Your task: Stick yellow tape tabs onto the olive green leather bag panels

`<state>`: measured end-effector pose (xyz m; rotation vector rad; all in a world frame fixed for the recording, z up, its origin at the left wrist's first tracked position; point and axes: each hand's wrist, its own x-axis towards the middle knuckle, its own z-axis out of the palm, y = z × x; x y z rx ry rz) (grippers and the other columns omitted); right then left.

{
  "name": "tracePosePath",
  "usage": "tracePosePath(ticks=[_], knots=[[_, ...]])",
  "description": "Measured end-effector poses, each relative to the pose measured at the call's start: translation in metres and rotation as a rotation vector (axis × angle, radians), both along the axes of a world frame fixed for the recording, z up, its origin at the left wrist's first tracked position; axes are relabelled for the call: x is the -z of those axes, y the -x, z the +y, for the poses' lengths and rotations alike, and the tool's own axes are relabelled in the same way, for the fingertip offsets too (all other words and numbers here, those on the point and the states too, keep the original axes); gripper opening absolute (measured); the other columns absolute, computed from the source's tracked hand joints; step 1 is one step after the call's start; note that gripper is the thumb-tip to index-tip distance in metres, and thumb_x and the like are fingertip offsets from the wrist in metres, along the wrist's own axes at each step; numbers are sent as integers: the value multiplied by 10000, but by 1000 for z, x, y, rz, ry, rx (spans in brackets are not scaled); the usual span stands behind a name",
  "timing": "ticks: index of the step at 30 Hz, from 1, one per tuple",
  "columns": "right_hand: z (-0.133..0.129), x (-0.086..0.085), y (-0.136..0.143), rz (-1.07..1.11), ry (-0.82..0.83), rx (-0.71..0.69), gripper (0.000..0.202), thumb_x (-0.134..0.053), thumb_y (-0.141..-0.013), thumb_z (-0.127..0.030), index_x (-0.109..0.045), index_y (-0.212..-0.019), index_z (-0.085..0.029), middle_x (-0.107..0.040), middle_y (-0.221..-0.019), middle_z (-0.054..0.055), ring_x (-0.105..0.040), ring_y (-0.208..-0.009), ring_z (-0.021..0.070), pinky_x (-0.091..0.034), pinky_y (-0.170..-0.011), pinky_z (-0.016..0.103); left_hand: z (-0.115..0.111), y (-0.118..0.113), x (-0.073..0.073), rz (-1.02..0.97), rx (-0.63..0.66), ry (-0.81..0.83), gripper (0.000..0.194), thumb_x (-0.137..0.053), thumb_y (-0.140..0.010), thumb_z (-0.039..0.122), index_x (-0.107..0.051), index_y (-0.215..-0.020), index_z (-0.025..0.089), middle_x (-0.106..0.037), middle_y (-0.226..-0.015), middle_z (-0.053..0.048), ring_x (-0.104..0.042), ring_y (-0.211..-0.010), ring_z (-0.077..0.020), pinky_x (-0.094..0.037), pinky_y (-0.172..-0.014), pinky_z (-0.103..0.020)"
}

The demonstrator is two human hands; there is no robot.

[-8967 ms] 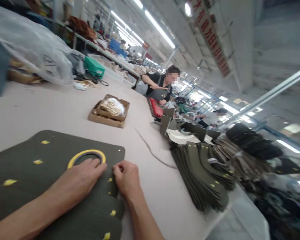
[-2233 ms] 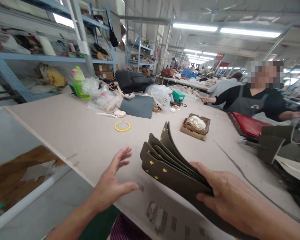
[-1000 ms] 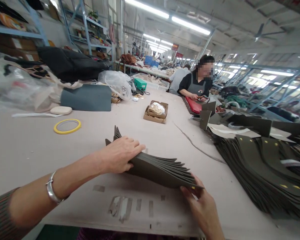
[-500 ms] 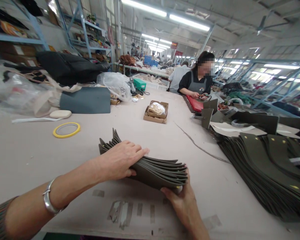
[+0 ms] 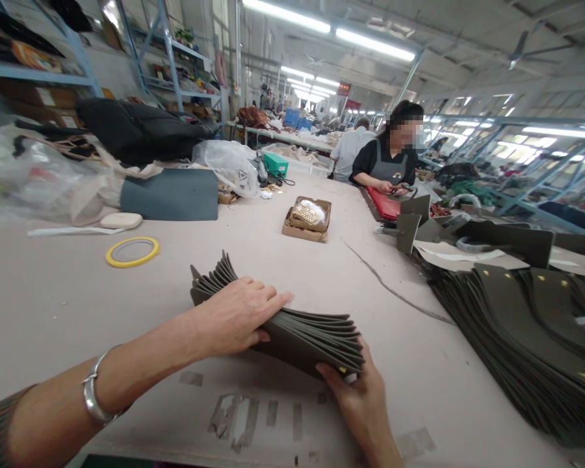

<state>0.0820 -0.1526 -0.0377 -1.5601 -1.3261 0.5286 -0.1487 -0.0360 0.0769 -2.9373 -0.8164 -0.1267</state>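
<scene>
A stack of dark olive sheet pieces (image 5: 307, 338), leather-like, stands on edge over the table in front of me, its ends fanned apart. My left hand (image 5: 253, 315) is closed over the top of the stack near its middle, thumb on the near face. At the right end my right hand (image 5: 355, 390) grips the stack, with the thumb on the near face and the fingers mostly hidden behind. A small yellow mark shows on the near piece beside the right thumb.
A large pile of similar olive pieces (image 5: 526, 331) lies at the right. Ahead are a small cardboard box (image 5: 306, 220) and a yellow tape roll (image 5: 132, 252). A grey-blue sheet (image 5: 170, 195) lies at the left. Across the table a person (image 5: 387, 162) handles a red item (image 5: 384, 205).
The right end of the stack has dipped slightly, and my right hand has shifted a little lower with it. My left hand keeps its hold. The camera view has turned slightly.
</scene>
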Motion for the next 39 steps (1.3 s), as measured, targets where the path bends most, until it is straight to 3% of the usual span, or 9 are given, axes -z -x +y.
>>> tracePosePath(ticks=[3,6,10,15,19,23,28,33,39], knots=[[-2,13,0,-79,-104,161,663,-695,-757,-430,-431,-1317,-191,-573,-1280,125,-554,-1166,271,-463,-984,417,0,-1,2,2,-22,-13,688,-726,-755,323,-385,-1345,222,-619,-1045,-67,-572,-908,-258,-410,-785,-358],[-3,22,0,-156,-187,218,700,-713,-738,-438,-434,-1331,-193,-547,-1315,126,-530,-1199,277,-458,-988,419,0,-1,4,0,-38,-10,725,-737,-749,327,-361,-1362,230,-613,-1066,-64,-573,-934,-258,-421,-793,-361],[-3,25,1,-177,-155,191,692,-703,-754,-420,-427,-1346,-194,-588,-1279,129,-579,-1146,273,-504,-927,400,0,-3,4,12,-39,-11,733,-733,-754,315,-351,-1374,227,-608,-1079,-64,-571,-945,-260,-427,-799,-370],[-2,19,6,-142,-154,81,657,-672,-790,-396,-425,-1363,-192,-539,-1344,127,-514,-1237,276,-455,-1014,427,-2,-6,4,10,-27,-9,714,-728,-758,305,-363,-1367,224,-608,-1089,-65,-572,-945,-256,-423,-791,-367],[-4,6,4,88,-116,-67,656,-609,-827,-485,-416,-1390,-208,-490,-1401,108,-469,-1284,270,-428,-1049,411,-2,-7,5,10,-20,-15,709,-728,-762,319,-365,-1364,232,-612,-1068,-57,-573,-918,-250,-419,-769,-360],[2,0,-3,417,-219,-174,766,-564,-784,-660,-415,-1404,-236,-432,-1456,109,-422,-1322,291,-438,-1033,423,-2,-7,5,16,-25,-28,694,-728,-765,311,-373,-1356,235,-614,-1042,-49,-575,-907,-246,-418,-752,-355],[21,-10,-15,751,-75,-12,512,-448,-897,-571,-570,-1268,-240,-547,-1353,125,-626,-1058,248,-525,-859,418,-1,-6,6,23,-20,-32,690,-736,-758,309,-384,-1347,237,-621,-1023,-45,-580,-887,-241,-415,-737,-348],[32,-16,-28,536,58,-65,428,-661,-807,-454,-674,-1145,-192,-675,-1163,105,-621,-1059,259,-510,-889,392,-1,-7,6,18,-24,-38,707,-745,-749,309,-381,-1350,234,-619,-1025,-44,-579,-895,-243,-422,-742,-355],[36,-10,-36,399,-14,-162,393,-545,-877,-473,-696,-1094,-181,-693,-1106,109,-619,-1061,264,-514,-890,410,-1,-8,4,36,-29,-32,698,-746,-747,310,-395,-1343,222,-623,-1017,-49,-579,-896,-245,-420,-752,-356]])
